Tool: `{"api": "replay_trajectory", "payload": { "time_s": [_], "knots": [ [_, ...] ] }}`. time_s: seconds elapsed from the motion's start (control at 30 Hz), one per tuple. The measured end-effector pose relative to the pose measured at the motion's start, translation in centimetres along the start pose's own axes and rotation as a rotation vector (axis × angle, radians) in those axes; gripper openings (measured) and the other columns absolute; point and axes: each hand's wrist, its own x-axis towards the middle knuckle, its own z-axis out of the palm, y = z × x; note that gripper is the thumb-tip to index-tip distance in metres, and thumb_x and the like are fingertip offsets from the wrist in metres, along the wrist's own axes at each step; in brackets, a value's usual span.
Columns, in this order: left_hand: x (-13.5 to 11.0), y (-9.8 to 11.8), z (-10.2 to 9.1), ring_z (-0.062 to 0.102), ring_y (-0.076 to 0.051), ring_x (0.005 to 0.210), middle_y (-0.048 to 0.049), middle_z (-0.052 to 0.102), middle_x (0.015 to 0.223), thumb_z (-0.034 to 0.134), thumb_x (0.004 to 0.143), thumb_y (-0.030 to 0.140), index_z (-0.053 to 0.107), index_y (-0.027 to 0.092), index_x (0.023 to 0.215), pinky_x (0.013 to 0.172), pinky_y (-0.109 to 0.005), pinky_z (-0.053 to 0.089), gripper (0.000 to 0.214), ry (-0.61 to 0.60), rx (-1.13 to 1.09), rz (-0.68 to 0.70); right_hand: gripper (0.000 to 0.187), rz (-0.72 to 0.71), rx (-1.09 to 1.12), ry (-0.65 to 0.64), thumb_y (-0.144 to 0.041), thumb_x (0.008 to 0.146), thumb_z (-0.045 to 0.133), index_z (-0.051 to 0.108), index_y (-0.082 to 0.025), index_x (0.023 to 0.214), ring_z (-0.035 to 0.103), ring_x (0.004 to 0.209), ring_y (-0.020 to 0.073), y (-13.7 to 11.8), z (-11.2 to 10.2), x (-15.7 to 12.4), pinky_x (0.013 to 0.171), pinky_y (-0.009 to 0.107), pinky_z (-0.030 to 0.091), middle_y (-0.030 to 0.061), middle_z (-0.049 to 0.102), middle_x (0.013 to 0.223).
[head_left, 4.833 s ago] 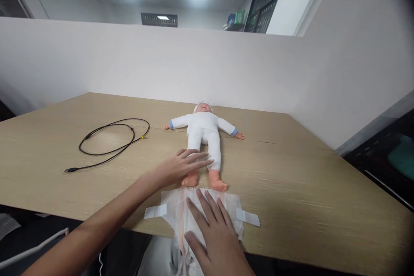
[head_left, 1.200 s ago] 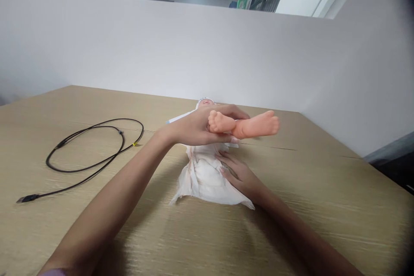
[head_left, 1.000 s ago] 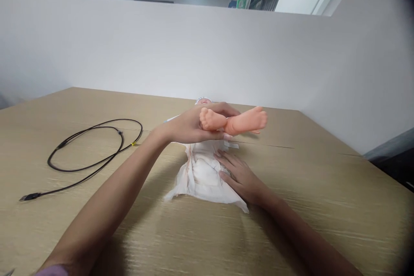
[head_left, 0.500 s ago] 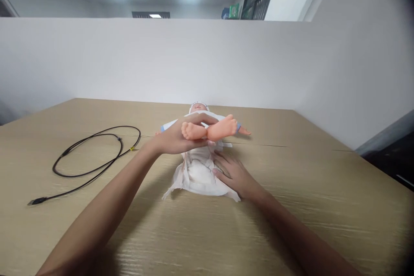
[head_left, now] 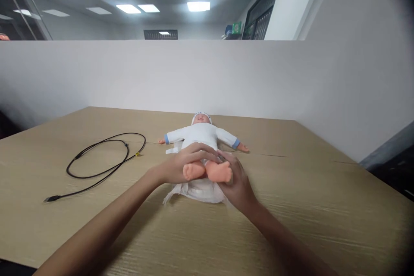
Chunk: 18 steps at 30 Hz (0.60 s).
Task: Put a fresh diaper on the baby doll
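A baby doll (head_left: 201, 134) in a white top with blue cuffs and a white cap lies on its back, its head away from me and its arms spread. Its two bare feet (head_left: 220, 172) point towards me. My left hand (head_left: 181, 161) is closed over the doll's legs, its fingers lying across them just behind the feet. From the other side, my right hand (head_left: 237, 183) curls around the doll's leg on the right. Under the legs an opened white diaper (head_left: 200, 192) is spread out; one of its side tabs (head_left: 172, 151) shows left of the doll's waist. The hands hide most of the legs.
A looped black cable (head_left: 106, 172) with a plug end lies on the wooden table (head_left: 291, 207) to the left. Behind the table stands a white partition wall (head_left: 155, 77). A dark object (head_left: 394, 168) is beyond the right edge.
The doll's legs have come down towards the table with my left hand. My right hand has moved up from the diaper's right edge to the leg. The view has tilted up slightly.
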Motion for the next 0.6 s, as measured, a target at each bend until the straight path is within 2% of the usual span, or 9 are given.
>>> {"api": "replay_trajectory", "payload": {
  "time_s": [0.07,0.13,0.23,0.3,0.37,0.43,0.5,0.6],
  "knots": [
    [-0.7,0.2,0.1,0.058,-0.030,0.141,-0.0114,0.062,0.149,0.072,0.100,0.031,0.060,0.034,0.148,0.116,-0.050,0.051,0.049,-0.026,0.009,-0.017,0.058,-0.046,0.006,-0.033,-0.018,0.097,0.063,0.051,-0.032,0.152,0.066,0.133,0.0313,0.0,-0.6,0.5,0.113,0.051,0.057,0.0101,0.068,0.142],
    [-1.5,0.3,-0.1,0.061,-0.030,0.136,-0.0105,0.066,0.145,0.075,0.098,0.034,0.059,0.032,0.148,0.117,-0.050,0.050,0.052,-0.036,0.035,-0.069,0.056,-0.058,-0.019,-0.078,-0.017,0.094,0.062,0.056,-0.031,0.148,0.068,0.128,0.0324,0.1,-1.6,1.0,0.109,0.050,0.059,0.0108,0.069,0.136],
    [-3.3,0.0,-0.9,0.068,-0.028,0.123,-0.0054,0.075,0.123,0.078,0.096,0.040,0.069,0.028,0.127,0.129,-0.053,0.036,0.035,-0.048,0.142,-0.138,0.050,-0.055,-0.073,-0.136,-0.018,0.096,0.060,0.065,-0.032,0.144,0.068,0.127,0.0328,0.6,-3.2,1.4,0.105,0.048,0.061,0.0122,0.068,0.132],
    [-4.8,-0.5,-1.3,0.068,-0.027,0.123,-0.0046,0.076,0.120,0.074,0.098,0.039,0.071,0.027,0.119,0.133,-0.053,0.028,0.025,-0.106,0.184,-0.140,0.043,-0.094,-0.083,-0.181,-0.018,0.099,0.057,0.070,-0.033,0.137,0.068,0.128,0.0317,1.3,-4.2,1.3,0.107,0.049,0.059,0.0112,0.068,0.131],
    [-6.4,-1.3,-1.7,0.065,-0.029,0.132,-0.0070,0.074,0.129,0.066,0.099,0.035,0.070,0.028,0.125,0.131,-0.052,0.031,0.027,-0.176,0.159,-0.113,0.038,-0.182,-0.105,-0.244,-0.018,0.102,0.053,0.071,-0.032,0.132,0.065,0.136,0.0311,2.5,-4.9,0.9,0.115,0.052,0.055,0.0098,0.069,0.139],
    [-7.9,-2.1,-1.6,0.061,-0.031,0.138,-0.0091,0.073,0.134,0.063,0.098,0.034,0.068,0.028,0.132,0.128,-0.052,0.036,0.034,-0.197,0.103,-0.092,0.036,-0.291,-0.129,-0.330,-0.015,0.103,0.049,0.070,-0.030,0.128,0.059,0.146,0.0299,3.9,-5.1,0.3,0.119,0.054,0.051,0.0076,0.066,0.152],
    [-8.9,-2.9,-1.2,0.059,-0.032,0.140,-0.0101,0.073,0.135,0.065,0.097,0.036,0.065,0.029,0.135,0.127,-0.053,0.038,0.039,-0.178,0.073,-0.087,0.034,-0.364,-0.153,-0.405,-0.012,0.103,0.046,0.068,-0.029,0.123,0.055,0.152,0.0277,5.1,-4.8,-0.2,0.119,0.053,0.052,0.0058,0.064,0.158],
    [-9.7,-3.5,-0.4,0.056,-0.033,0.146,-0.0111,0.071,0.141,0.073,0.094,0.035,0.060,0.027,0.144,0.130,-0.054,0.035,0.052,-0.195,0.125,-0.069,0.033,-0.373,-0.184,-0.430,-0.007,0.098,0.048,0.068,-0.028,0.114,0.059,0.148,0.0258,5.8,-4.0,-0.6,0.115,0.051,0.056,0.0050,0.068,0.154]
  ]
}}
